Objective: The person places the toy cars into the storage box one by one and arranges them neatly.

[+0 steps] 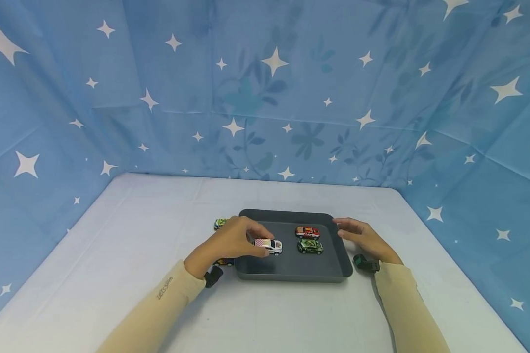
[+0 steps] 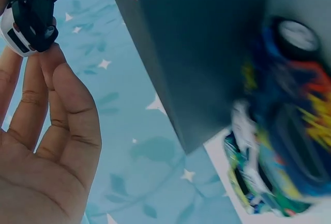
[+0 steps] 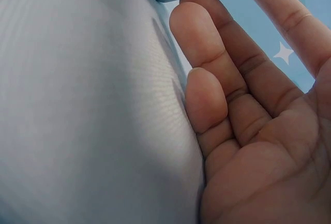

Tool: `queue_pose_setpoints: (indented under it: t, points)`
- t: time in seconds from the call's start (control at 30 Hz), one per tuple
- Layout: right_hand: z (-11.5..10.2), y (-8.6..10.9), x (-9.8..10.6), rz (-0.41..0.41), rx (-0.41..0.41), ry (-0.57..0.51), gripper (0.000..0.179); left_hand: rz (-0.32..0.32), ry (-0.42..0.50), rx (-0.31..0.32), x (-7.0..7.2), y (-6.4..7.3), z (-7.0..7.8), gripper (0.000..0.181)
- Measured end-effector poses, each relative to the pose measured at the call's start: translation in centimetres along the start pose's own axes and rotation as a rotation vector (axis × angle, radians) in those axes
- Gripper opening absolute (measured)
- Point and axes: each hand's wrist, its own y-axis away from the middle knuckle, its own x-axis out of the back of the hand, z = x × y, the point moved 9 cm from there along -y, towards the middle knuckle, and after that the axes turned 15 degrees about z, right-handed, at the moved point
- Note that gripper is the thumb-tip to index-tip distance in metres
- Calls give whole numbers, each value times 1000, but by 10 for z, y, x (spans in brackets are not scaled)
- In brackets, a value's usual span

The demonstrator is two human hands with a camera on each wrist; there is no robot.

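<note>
My left hand [image 1: 233,239] pinches a white toy car [image 1: 268,246] between thumb and fingers, over the left part of a dark grey tray [image 1: 293,270]. In the left wrist view the car's black underside [image 2: 37,14] faces the camera. A red toy car [image 1: 307,232] and a green camouflage toy car [image 1: 310,246] stand inside the tray, right of the middle. At the tray's right rim rests my right hand [image 1: 365,239], its fingers loosely bent; in the right wrist view the fingertips [image 3: 194,19] are right at the tray's edge.
Outside the tray's left wall, partly behind my left hand, are a green toy car [image 1: 220,223] and a dark toy car with orange marks [image 1: 225,262]. The left wrist view shows a blue-and-yellow car [image 2: 289,125] close up. A blue starred curtain [image 1: 265,98] hangs behind the white table [image 1: 159,215].
</note>
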Motion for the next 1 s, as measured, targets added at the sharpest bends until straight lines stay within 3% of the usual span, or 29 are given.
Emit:
queue_pose_setpoints:
  t: [0.37, 1.0]
  points:
    - [2, 0, 0, -1, -2, 6, 53, -20, -57, -37, -16, -26, 22, 30]
    - [0, 1, 0, -3, 0, -10, 52, -91, -103, -58, -50, -56, 25, 30]
